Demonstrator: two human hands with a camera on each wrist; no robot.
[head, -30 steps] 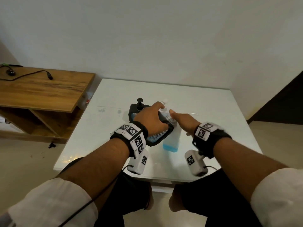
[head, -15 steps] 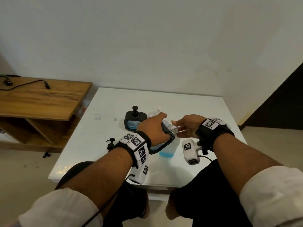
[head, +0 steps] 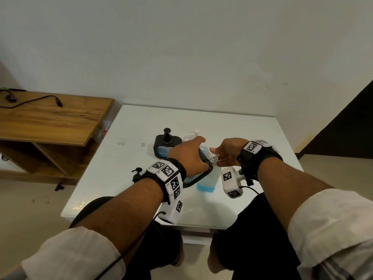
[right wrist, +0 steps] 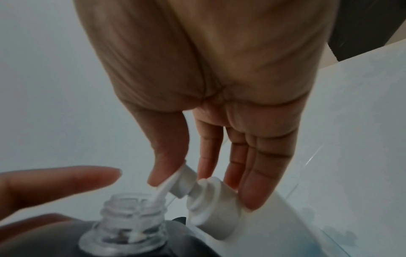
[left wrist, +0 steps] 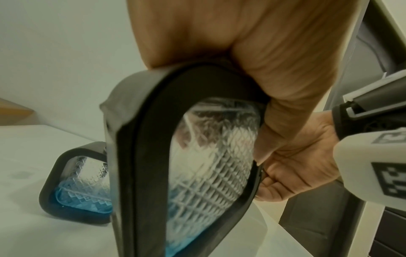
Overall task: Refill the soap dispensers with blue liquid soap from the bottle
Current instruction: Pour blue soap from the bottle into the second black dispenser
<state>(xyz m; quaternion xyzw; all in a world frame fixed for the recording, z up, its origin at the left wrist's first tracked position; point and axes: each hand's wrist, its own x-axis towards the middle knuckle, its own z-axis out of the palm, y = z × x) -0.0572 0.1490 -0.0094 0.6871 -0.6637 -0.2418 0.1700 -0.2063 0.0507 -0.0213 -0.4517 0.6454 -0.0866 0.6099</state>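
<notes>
My left hand (head: 190, 153) grips a black soap dispenser (head: 194, 177) with a clear diamond-patterned window (left wrist: 204, 165) and tilts it toward the soap bottle (head: 207, 179), which holds blue liquid low down. The dispenser's open glass neck (right wrist: 129, 213) sits right under the bottle's white pump nozzle (right wrist: 169, 184). My right hand (head: 227, 153) hangs over the pump, thumb on the nozzle and fingertips (right wrist: 250, 196) behind the collar, pinching the pump head. A second black dispenser (head: 166, 147), pump fitted and with blue soap at its bottom (left wrist: 81, 200), stands behind.
A loose black pump (head: 137, 172) lies on the white table (head: 232, 128) left of my left wrist. A clear bottle with a white pump (head: 191, 135) stands behind the hands. A wooden shelf unit (head: 50, 120) with a cable stands left of the table.
My right hand went from lying flat on the pump to arching over it with thumb and fingertips around the pump head. The left hand kept the tilted dispenser at the nozzle.
</notes>
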